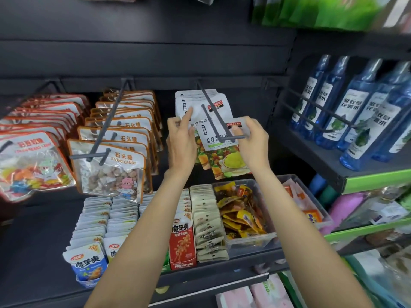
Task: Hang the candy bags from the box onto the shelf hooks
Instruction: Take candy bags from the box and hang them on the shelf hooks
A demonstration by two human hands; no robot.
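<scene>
Head view: both hands (181,135) (250,138) pinch candy bag (219,143) between them.

Green packs (322,12) up top: blurry, cut off by the edge. Red candy bags (29,165) on the left: partly out of frame. Fingers (239,131) of the right hand: partly hidden behind the front candy bag (219,141). Small print there: too tiny to read.

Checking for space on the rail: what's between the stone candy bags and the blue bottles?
Head view: the white candy bags on their hook, held by both hands, left, right.
</scene>
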